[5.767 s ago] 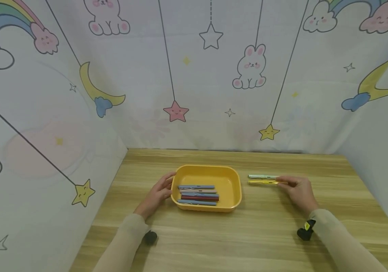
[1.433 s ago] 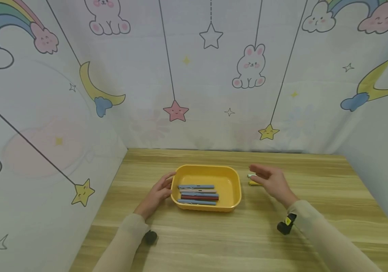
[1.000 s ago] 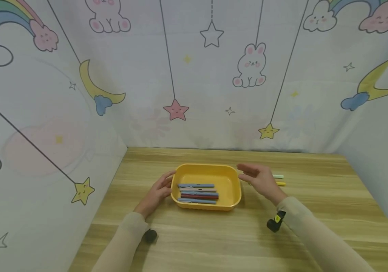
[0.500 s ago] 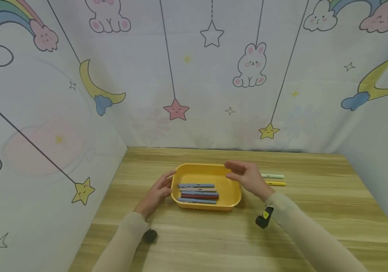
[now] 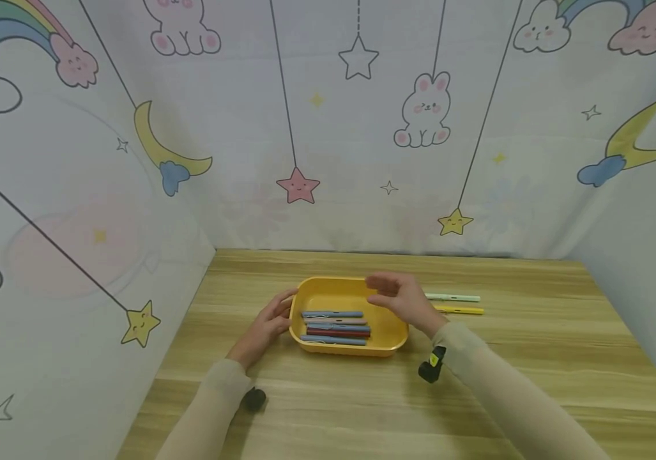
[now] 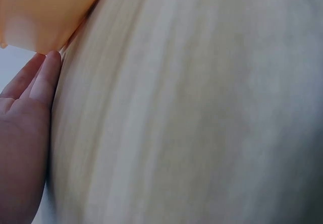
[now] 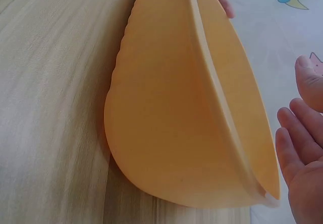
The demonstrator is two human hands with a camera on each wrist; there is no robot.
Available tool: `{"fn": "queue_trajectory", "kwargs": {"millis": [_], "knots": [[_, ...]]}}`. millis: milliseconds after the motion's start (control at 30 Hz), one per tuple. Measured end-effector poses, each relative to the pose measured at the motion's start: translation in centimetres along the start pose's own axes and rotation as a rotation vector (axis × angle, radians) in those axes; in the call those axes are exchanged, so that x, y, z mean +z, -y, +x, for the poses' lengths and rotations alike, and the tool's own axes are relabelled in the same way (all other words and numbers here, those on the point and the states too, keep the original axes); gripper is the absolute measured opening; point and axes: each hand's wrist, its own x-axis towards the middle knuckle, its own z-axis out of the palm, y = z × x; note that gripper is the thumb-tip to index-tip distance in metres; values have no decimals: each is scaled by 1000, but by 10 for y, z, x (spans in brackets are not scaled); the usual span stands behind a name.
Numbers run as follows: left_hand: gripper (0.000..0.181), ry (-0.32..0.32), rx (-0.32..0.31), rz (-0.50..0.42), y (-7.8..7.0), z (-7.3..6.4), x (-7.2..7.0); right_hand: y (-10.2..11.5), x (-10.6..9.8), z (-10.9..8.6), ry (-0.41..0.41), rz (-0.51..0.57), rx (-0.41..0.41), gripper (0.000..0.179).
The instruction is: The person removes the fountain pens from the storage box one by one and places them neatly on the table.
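Observation:
A yellow plastic tray stands on the wooden table, with several pens lying side by side in its left and middle part. Blue pens, a pinkish pen and a dark red pen are among them. My left hand rests against the tray's left end, fingers extended. Over the tray's right part hovers my right hand, fingers loosely bent and holding nothing; the right wrist view shows the hand above the rim. To its right lie a pale green pen and a yellow pen, partly hidden by the hand.
A wood-grain table carries everything. White fabric walls with cartoon prints enclose it at the back and both sides. A black wrist camera sits below the right sleeve, another black camera by the left.
My right hand first held the pens on the right, then let go and moved left over the tray. More of the green and yellow pens shows now. My left hand stays put.

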Motion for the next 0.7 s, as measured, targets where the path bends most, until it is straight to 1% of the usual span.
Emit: {"fn": "queue_trajectory", "kwargs": {"millis": [233,400,600,700], "knots": [[65,6,10,-4,0,0,0,0,10,10,57,-35,10,52],[65,7,6,0,0,0,0,-5,17,18,106,-115,-1,50],[65,-2,3,3,0,-1,1,-8,25,24,170,-206,19,47],[65,-4,5,1,0,-1,1,-9,29,27,194,-268,12,46]]}}
